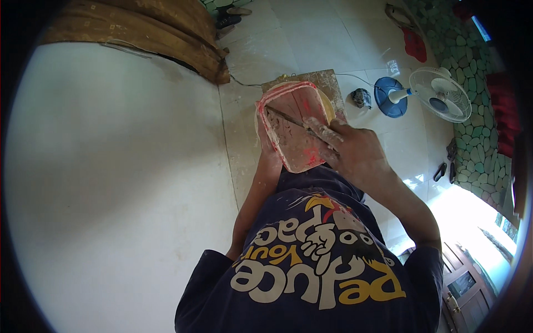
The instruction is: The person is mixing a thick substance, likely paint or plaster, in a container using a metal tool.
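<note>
plainly, one broad white surface (111,155) fills nine o'clock; one standing fan (438,104) is at two; one red-rimmed container (294,101), smeared with paste, sits near one, its eight o'clock side gripped by one partly hidden left hand (267,142); one right hand (357,152), at the container's four o'clock, closes around one thin tool (284,115) pointing toward ten.

1. My left hand (268,145) holds the smeared red tray (302,156) at its left side.
2. My right hand (358,151), whitish with smears, grips a thin dark tool (284,115) slanting across the tray.
3. A fan (440,100) stands on the tiled floor (311,41) to my right.
</note>
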Tool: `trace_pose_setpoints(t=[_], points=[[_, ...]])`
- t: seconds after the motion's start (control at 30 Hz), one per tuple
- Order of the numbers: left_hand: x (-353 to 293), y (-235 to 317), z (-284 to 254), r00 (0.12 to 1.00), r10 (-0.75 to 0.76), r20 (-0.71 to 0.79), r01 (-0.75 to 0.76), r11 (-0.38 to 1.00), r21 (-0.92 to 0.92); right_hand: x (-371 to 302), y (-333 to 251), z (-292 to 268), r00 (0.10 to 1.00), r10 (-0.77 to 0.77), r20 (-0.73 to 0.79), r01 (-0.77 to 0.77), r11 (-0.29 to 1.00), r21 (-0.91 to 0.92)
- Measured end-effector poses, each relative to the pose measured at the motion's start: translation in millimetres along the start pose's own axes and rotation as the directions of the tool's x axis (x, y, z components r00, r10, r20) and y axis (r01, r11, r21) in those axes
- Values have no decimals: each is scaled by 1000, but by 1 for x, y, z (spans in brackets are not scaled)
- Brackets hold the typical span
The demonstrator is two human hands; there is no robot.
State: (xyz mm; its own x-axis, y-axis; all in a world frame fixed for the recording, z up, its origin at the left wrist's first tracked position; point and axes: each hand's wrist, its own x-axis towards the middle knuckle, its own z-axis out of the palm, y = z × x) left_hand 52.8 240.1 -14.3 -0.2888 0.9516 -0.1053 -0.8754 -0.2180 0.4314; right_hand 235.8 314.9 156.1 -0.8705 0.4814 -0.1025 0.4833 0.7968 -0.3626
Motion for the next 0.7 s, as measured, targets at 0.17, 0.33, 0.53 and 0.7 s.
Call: trace_pose_setpoints(t=[0.17,0.33,0.53,0.7], points=[[-3,-7,-6,999,-36,-25,37,999,15,-4,3,4,989,-5,146,8,1000,-18],[-8,-13,-12,996,-66,-55,68,997,31,-7,15,1,992,-69,102,61,995,82],[-8,-19,3,988,-65,-143,68,998,14,-16,25,5,997,31,70,-48,968,246],[-4,-13,8,997,-63,-54,71,985,158,-27,28,9,989,44,141,-81,960,269]])
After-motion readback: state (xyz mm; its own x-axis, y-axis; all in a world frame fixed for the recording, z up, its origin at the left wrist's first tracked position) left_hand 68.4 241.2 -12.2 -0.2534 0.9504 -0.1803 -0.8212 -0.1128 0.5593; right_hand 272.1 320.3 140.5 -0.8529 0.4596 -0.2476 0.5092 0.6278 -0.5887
